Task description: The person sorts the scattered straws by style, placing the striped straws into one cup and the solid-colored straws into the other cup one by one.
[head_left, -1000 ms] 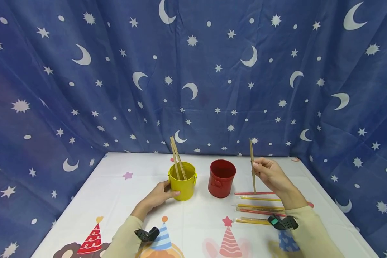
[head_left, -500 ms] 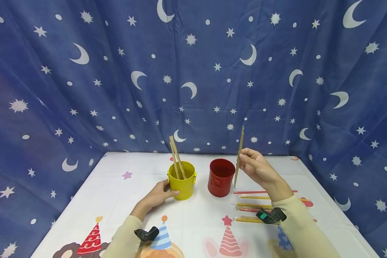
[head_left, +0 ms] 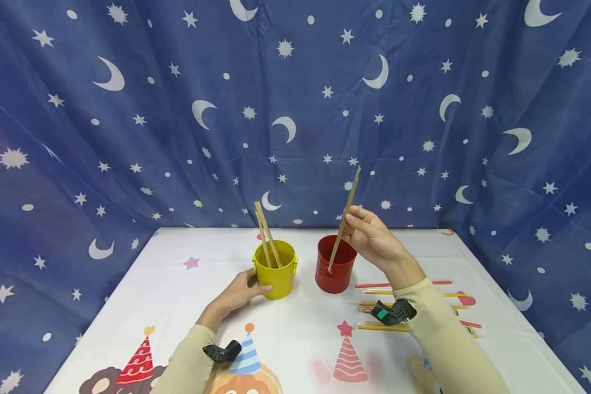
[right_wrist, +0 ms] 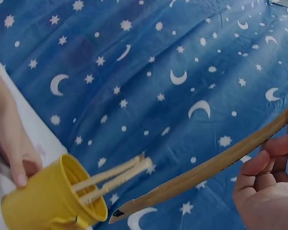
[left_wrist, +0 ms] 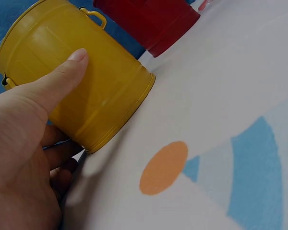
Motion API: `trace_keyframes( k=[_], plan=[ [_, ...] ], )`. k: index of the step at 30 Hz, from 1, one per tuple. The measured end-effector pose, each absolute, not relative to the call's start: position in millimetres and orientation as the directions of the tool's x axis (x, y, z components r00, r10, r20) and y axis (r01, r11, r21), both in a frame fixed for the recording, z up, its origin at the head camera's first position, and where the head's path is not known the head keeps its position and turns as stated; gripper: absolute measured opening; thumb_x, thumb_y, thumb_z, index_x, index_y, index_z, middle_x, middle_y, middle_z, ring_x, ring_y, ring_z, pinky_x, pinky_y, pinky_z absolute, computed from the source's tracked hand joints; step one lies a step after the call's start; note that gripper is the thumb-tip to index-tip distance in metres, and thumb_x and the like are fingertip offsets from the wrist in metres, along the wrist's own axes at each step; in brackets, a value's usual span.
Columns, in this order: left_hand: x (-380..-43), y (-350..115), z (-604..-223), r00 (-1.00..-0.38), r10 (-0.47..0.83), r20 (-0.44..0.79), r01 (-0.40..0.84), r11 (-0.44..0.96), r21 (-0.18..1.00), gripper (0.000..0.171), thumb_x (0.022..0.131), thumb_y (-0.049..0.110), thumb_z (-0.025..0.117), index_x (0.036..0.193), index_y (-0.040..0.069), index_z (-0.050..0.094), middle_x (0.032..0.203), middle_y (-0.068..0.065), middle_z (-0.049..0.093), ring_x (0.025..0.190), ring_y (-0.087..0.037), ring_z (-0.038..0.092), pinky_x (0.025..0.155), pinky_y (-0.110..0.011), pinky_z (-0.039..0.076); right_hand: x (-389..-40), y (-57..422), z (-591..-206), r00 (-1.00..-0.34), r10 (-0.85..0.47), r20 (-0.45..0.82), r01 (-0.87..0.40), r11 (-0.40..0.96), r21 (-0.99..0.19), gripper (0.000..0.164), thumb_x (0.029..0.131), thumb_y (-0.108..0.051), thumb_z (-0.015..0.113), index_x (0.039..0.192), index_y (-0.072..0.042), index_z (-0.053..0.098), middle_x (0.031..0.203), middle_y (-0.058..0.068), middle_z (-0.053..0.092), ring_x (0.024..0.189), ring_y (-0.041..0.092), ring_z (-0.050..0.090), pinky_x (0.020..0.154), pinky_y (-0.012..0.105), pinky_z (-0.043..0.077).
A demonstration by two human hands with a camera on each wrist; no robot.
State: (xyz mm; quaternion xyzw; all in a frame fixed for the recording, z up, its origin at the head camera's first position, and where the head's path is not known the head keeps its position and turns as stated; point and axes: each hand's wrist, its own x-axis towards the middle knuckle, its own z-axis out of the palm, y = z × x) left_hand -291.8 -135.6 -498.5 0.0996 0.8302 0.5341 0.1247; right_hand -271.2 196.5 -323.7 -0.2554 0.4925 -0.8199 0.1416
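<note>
A small yellow bucket [head_left: 279, 283] stands upright on the table, and two light wooden sticks [head_left: 267, 235] lean out of it. My left hand [head_left: 237, 294] grips its side, the thumb [left_wrist: 62, 81] across the front and the fingers curled behind. To the right, my right hand [head_left: 374, 241] pinches a long, slim wooden stick [head_left: 345, 219] between thumb and fingers. That stick tilts, upper end to the right. In the head view its lower end overlaps the red bucket [head_left: 331, 280]. The right wrist view shows a dark spot at one end of the held stick [right_wrist: 192, 177].
Several thin yellow, red and wooden sticks [head_left: 404, 284], some in clear wrapping, lie in rows at the right, partly under my right forearm. The white table [head_left: 177, 284] has printed party hats. A blue curtain [head_left: 295, 109] with moons and stars hangs behind it.
My right hand has moved left and away from me with the wooden stick, from above the lying sticks to over the red bucket. The left hand keeps its hold on the yellow bucket.
</note>
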Motion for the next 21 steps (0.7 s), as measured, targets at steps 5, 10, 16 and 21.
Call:
trace_keyframes(
  k=[5, 10, 16, 21],
  plan=[
    [-291.9, -135.6, -498.0, -0.95, 0.296, -0.097, 0.039, 0.421, 0.906, 0.093, 0.089, 0.041, 0.076, 0.155, -0.007, 0.031, 0.162, -0.025, 0.033, 0.152, -0.041, 0.031, 0.126, -0.055, 0.024, -276.8, 175.1, -308.2, -0.854, -0.433, 0.288, -0.011, -0.539, -0.842, 0.016, 0.104, -0.009, 0.053, 0.098, -0.017, 0.065, 0.085, -0.006, 0.064, 0.079, 0.008, 0.054, 0.077, 0.023, 0.042],
    [-292.3, -134.4, -498.1, -0.948, 0.306, -0.092, 0.047, 0.421, 0.906, 0.091, 0.09, 0.04, 0.075, 0.155, -0.006, 0.031, 0.161, -0.025, 0.034, 0.151, -0.042, 0.032, 0.126, -0.054, 0.026, -284.5, 154.2, -306.0, -0.863, -0.417, 0.284, 0.012, -0.58, -0.815, 0.02, 0.102, -0.008, 0.056, 0.094, -0.02, 0.069, 0.085, -0.007, 0.067, 0.08, 0.008, 0.057, 0.079, 0.023, 0.043],
    [-292.3, -133.7, -497.1, -0.945, 0.317, -0.085, 0.054, 0.404, 0.913, 0.091, 0.09, 0.039, 0.075, 0.154, -0.008, 0.03, 0.162, -0.026, 0.032, 0.152, -0.042, 0.031, 0.126, -0.054, 0.025, -298.3, 129.4, -317.4, -0.893, -0.384, 0.235, 0.038, -0.585, -0.81, 0.025, 0.103, -0.005, 0.054, 0.091, -0.02, 0.07, 0.084, -0.007, 0.069, 0.079, 0.009, 0.058, 0.081, 0.024, 0.046],
    [-290.8, -133.6, -497.3, -0.948, 0.308, -0.086, 0.048, 0.406, 0.913, 0.092, 0.09, 0.04, 0.075, 0.154, -0.009, 0.03, 0.162, -0.027, 0.031, 0.151, -0.042, 0.031, 0.126, -0.054, 0.025, -314.9, 106.9, -336.2, -0.927, -0.354, 0.12, 0.07, -0.479, -0.875, 0.032, 0.106, -0.004, 0.046, 0.09, -0.022, 0.067, 0.082, -0.009, 0.068, 0.077, 0.008, 0.058, 0.078, 0.023, 0.047]
  ],
)
